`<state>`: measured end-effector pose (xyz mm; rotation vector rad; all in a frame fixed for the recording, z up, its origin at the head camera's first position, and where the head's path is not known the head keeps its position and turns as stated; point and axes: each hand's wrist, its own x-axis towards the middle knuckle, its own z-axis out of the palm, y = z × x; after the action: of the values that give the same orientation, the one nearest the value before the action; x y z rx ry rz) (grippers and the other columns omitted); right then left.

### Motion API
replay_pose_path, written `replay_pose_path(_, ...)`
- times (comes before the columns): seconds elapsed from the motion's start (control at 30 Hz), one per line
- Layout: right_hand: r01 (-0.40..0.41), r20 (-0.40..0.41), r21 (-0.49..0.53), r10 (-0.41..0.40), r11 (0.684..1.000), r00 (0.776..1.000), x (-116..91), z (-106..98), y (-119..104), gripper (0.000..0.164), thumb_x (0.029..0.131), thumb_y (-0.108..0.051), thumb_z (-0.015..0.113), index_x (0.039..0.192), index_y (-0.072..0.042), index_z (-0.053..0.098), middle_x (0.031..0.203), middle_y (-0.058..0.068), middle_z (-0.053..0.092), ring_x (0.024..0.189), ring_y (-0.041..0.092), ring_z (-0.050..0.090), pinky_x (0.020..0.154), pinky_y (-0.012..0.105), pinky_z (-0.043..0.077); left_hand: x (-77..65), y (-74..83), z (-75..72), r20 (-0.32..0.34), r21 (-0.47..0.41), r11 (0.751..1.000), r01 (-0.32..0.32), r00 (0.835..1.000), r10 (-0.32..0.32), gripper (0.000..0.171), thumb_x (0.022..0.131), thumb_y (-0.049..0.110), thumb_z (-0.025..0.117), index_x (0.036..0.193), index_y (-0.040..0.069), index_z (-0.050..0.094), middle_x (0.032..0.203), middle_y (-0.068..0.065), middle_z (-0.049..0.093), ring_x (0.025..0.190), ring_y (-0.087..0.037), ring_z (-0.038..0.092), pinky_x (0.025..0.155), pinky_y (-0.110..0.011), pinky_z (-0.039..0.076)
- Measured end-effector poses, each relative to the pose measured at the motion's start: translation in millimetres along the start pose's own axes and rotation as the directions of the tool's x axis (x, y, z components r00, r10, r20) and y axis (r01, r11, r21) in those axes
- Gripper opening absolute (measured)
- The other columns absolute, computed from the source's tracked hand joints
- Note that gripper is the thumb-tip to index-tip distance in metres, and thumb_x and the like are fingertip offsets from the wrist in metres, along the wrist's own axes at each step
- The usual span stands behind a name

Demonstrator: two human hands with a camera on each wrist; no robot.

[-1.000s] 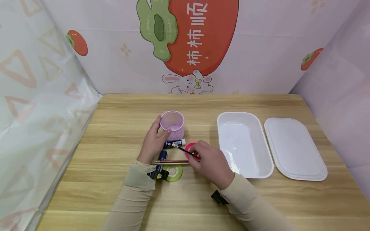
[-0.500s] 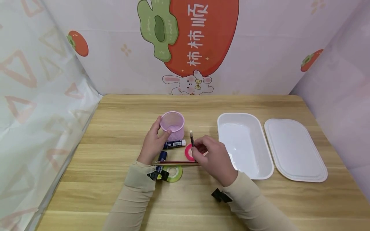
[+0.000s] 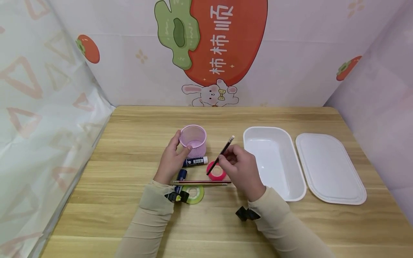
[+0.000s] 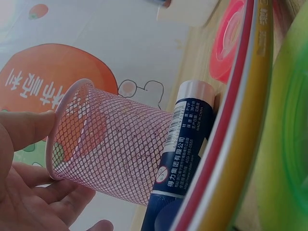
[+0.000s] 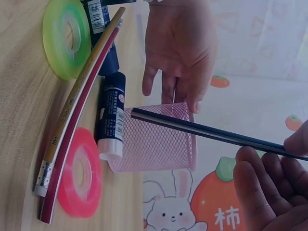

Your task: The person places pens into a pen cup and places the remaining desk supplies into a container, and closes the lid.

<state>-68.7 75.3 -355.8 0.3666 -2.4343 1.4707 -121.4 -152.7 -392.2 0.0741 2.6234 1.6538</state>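
Note:
My left hand holds a pink mesh pen cup at its rim, thumb on the near side and fingers around the left. The cup stands upright, and no pencils show inside it. To its right, my right hand pinches a black pencil between thumb and fingers, slanted with its white eraser end up and its lower tip over the pink tape roll. A dark blue glue stick lies against the cup's base. A second glue stick lies nearer, partly hidden by the pencils and left wrist.
A yellow pencil and a red pencil lie side by side across the near glue stick, next to a green tape roll. At right stand a white box without contents and its lid.
The black pencil has turned in my right hand: its eraser end swung from pointing left to pointing up and right. The right hand shifted slightly right. My left hand and the cup stayed put.

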Motion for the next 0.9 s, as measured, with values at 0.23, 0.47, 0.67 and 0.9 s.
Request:
replay_pose_path(0.23,0.05,-0.045,0.018,-0.049,0.999,0.998,10,0,4,0.008,0.088,-0.004,0.069,0.091,-0.002,0.062,0.084,0.006,0.071,0.071,0.011,0.068,0.064,0.025,0.058,-0.2,0.8,-0.4,-0.002,0.001,1.0,0.001,1.0,-0.001,0.076,0.1,0.026,0.063,0.16,0.006,0.021,0.164,-0.012,0.026,0.149,-0.031,0.027,0.121,-0.054,0.02)
replay_pose_path(0.47,0.03,-0.063,0.042,-0.027,0.999,0.998,22,-2,7,0.007,0.089,-0.004,0.068,0.092,0.0,0.062,0.088,0.01,0.072,0.077,0.016,0.075,0.069,0.029,0.061,-0.5,1.4,0.3,0.002,-0.008,1.0,0.016,1.0,-0.016,0.076,0.1,0.027,0.063,0.16,0.007,0.02,0.164,-0.011,0.025,0.15,-0.03,0.026,0.121,-0.053,0.019)
replay_pose_path(0.67,0.016,-0.087,0.112,-0.007,0.994,0.996,31,-4,2,0.006,0.091,-0.005,0.066,0.094,-0.001,0.063,0.087,0.008,0.073,0.077,0.015,0.075,0.07,0.027,0.06,-0.2,0.8,1.2,0.006,-0.004,1.0,0.027,1.0,-0.027,0.076,0.1,0.026,0.063,0.161,0.008,0.02,0.165,-0.01,0.024,0.15,-0.03,0.026,0.121,-0.053,0.021)
replay_pose_path(0.9,0.022,-0.102,0.156,-0.006,0.988,0.995,41,-3,-3,0.007,0.094,-0.007,0.065,0.096,0.0,0.063,0.089,0.009,0.072,0.08,0.017,0.075,0.072,0.025,0.06,-0.4,1.8,0.2,0.004,0.012,0.999,0.032,0.999,-0.032,0.076,0.1,0.027,0.062,0.161,0.011,0.019,0.164,-0.01,0.024,0.15,-0.03,0.026,0.121,-0.054,0.02)
